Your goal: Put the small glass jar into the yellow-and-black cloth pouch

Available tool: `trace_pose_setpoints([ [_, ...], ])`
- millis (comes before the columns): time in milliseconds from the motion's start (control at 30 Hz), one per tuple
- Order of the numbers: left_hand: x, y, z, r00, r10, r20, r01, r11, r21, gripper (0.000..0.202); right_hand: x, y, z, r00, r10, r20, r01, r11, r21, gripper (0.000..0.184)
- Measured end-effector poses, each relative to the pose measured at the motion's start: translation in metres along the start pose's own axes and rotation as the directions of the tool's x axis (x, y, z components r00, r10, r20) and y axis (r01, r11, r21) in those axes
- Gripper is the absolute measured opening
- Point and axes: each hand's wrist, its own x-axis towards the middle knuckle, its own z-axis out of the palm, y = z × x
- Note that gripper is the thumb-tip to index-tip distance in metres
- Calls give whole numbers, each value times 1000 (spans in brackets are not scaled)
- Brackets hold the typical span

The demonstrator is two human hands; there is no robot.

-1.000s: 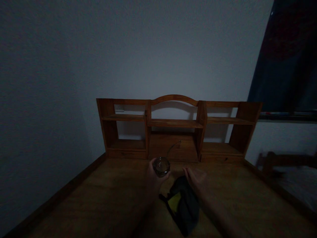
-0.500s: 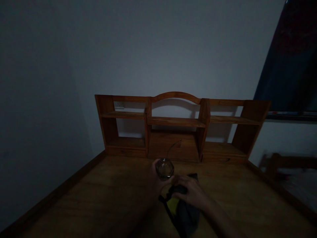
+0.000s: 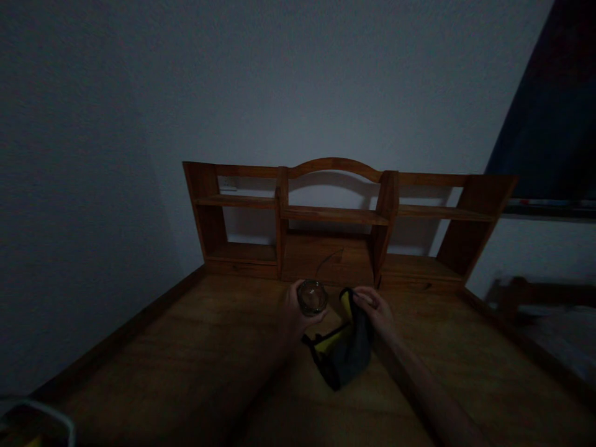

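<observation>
A round, clear glass bowl, perhaps an ashtray, sits in my left hand, whose thumb and fingers curl around its side. To the right of it, my right hand pinches the upper edge of a two-sided cloth, dark grey outside and yellow inside with a black border. The cloth hangs folded from those fingertips, and its lower part reaches down over the desk. Bowl and cloth are apart. Dim light hides the finer detail of both.
The wooden desk has a shelf unit along its back, against a pale wall. A thin cord shows behind the bowl. At the bottom left is a pale curved handle or tube. A dark board hangs at right.
My right hand has moved up and to the right, lifting the cloth's edge so more of its yellow side shows. The left hand still holds the bowl. The view has tilted slightly down.
</observation>
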Motion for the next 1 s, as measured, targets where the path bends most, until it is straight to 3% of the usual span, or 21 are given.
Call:
trace_pose_setpoints([
  [133, -1, -1, 2, 995, 43, 92, -46, 998, 31, 83, -6, -12, 8, 1000, -11, 28, 10, 998, 63, 34],
  [200, -1, 1, 3, 989, 47, 139, -55, 997, 55, 84, -12, -17, 12, 994, -105, -4, 105, 994, -12, 27],
  [267, -3, 3, 3, 983, 49, 174, -63, 995, 75, 83, -19, -20, 15, 959, -283, -16, 275, 944, -184, 20],
  [300, -4, 4, 3, 980, 53, 192, -69, 994, 79, 82, -24, -21, 16, 923, -384, 34, 376, 878, -297, 18],
  [367, -7, 7, 3, 972, 67, 225, -87, 993, 77, 80, -32, -20, 18, 809, -526, 261, 584, 667, -463, 22],
  [467, -9, 8, 4, 960, 89, 264, -114, 990, 81, 81, -38, -15, 22, 638, -553, 536, 768, 401, -500, 34],
  [533, -9, 8, 4, 950, 99, 295, -132, 987, 93, 84, -38, -11, 26, 587, -542, 602, 806, 315, -501, 37],
  [767, -9, 23, -6, 906, 207, 369, -279, 949, 150, 76, -34, -9, 29, 641, -497, 585, 758, 294, -582, 27],
  [900, -11, 33, -11, 865, 341, 368, -436, 874, 215, 66, -35, -12, 31, 633, -477, 610, 768, 283, -575, 27],
  [1000, -11, 36, -13, 842, 453, 294, -528, 806, 267, 62, -37, -14, 34, 621, -470, 627, 781, 298, -549, 38],
])
